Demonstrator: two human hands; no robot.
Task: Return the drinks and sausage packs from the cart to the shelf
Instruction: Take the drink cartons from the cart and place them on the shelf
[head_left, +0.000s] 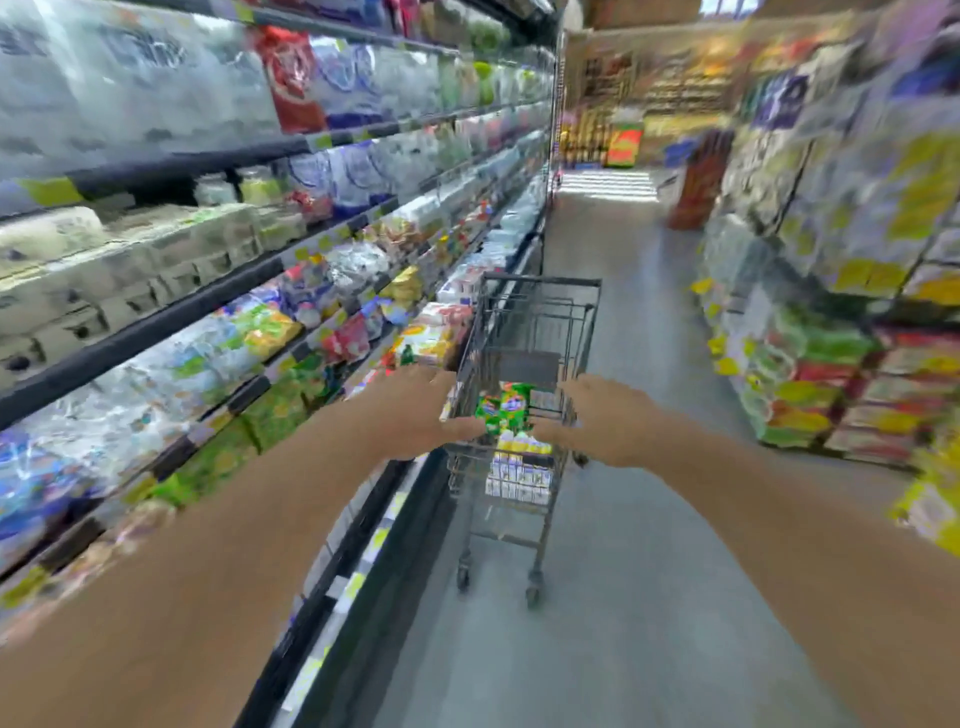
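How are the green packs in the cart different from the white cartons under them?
The green packs sit in the cart's upper basket, between the hands; the white cartons lie lower down. The packs are bright green with some orange; the cartons are mostly white with yellow tops. Both are in the same cart.

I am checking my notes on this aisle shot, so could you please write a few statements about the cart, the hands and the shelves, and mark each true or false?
1. Both hands are at the near end of the cart. True: left hand, right hand.
2. The cart is empty. False: green packs and white cartons lie in it.
3. The chilled shelf stands on the person's left. True.
4. The cart lies tipped over. False: it stands on its wheels.
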